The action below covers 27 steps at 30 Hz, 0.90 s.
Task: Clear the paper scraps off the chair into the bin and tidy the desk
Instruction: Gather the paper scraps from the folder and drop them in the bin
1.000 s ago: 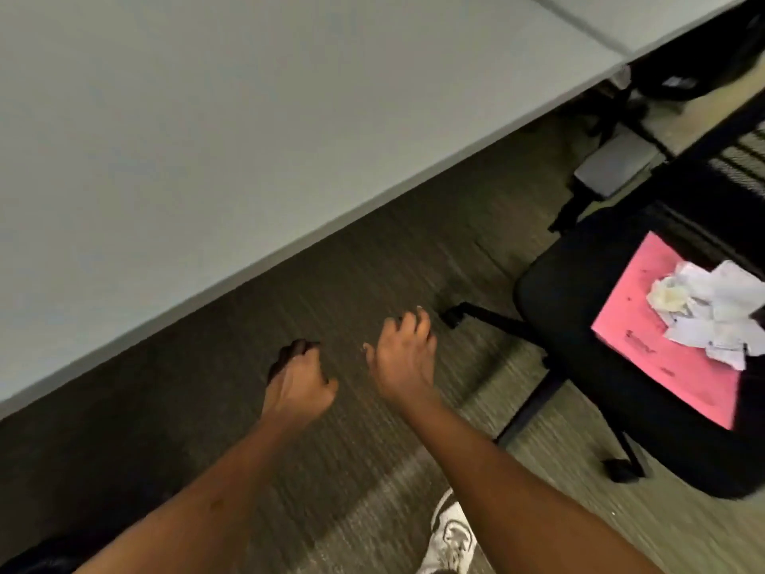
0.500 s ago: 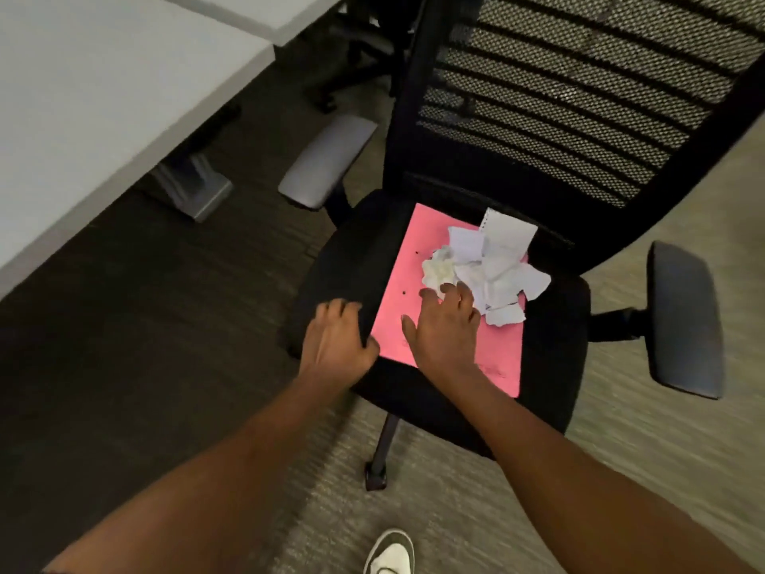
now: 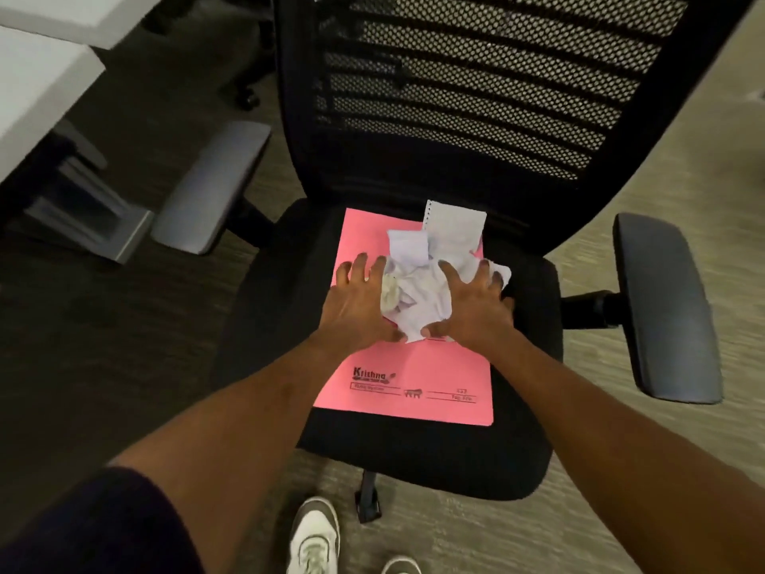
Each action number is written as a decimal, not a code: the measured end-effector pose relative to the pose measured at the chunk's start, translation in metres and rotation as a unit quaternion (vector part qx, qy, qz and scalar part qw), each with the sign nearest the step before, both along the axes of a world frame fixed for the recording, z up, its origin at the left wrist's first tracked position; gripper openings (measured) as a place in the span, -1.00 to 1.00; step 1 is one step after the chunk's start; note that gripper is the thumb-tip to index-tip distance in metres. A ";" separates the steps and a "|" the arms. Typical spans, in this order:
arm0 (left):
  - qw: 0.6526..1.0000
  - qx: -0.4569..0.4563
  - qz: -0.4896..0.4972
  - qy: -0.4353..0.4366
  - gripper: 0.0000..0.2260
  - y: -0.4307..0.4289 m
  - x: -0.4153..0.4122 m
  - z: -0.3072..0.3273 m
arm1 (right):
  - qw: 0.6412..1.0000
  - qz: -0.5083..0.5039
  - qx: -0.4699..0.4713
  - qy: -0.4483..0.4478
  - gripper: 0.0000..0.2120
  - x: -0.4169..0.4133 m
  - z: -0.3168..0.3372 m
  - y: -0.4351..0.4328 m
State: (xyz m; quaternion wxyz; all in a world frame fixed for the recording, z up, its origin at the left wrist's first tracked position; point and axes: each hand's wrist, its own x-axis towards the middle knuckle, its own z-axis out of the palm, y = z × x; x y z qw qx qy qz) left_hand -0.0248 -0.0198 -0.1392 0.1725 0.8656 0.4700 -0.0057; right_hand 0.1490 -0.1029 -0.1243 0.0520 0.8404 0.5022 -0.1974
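Between both hands' grip (image 3: 418, 302), paper scraps (image 3: 422, 283) lie bunched.

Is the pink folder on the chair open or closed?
Closed. The pink folder lies flat on the chair seat as one sheet with its printed cover up; paper scraps sit on top.

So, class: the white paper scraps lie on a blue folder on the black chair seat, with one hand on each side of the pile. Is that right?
Not quite. The head view shows the folder is pink, not blue. The rest holds: the paper scraps lie on it on the black chair seat, with the left hand and right hand on either side of the pile.
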 end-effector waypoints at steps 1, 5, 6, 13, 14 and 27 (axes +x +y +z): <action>1.000 -0.013 -0.015 -0.007 0.16 0.004 0.003 -0.003 | 1.000 0.001 0.001 0.025 0.05 0.001 -0.003 0.002; 0.996 -0.068 -0.057 -0.026 0.21 0.011 0.014 -0.008 | 0.999 0.029 0.007 0.028 -0.01 -0.006 -0.009 0.005; 0.995 -0.073 -0.066 -0.031 0.19 0.010 0.016 -0.009 | 0.999 0.030 0.007 0.019 -0.03 -0.008 -0.010 0.005; 0.990 -0.094 -0.076 -0.067 -0.31 0.005 0.021 -0.011 | 0.993 0.099 0.040 -0.049 -0.37 -0.024 -0.012 -0.005; 0.990 -0.092 -0.067 -0.079 -0.37 0.004 0.021 -0.011 | 0.993 0.106 0.040 -0.045 -0.44 -0.027 -0.012 -0.006; 0.962 -0.018 -0.023 -0.270 -0.71 -0.019 0.011 0.010 | 0.968 0.135 0.210 -0.006 -0.86 -0.036 0.007 -0.015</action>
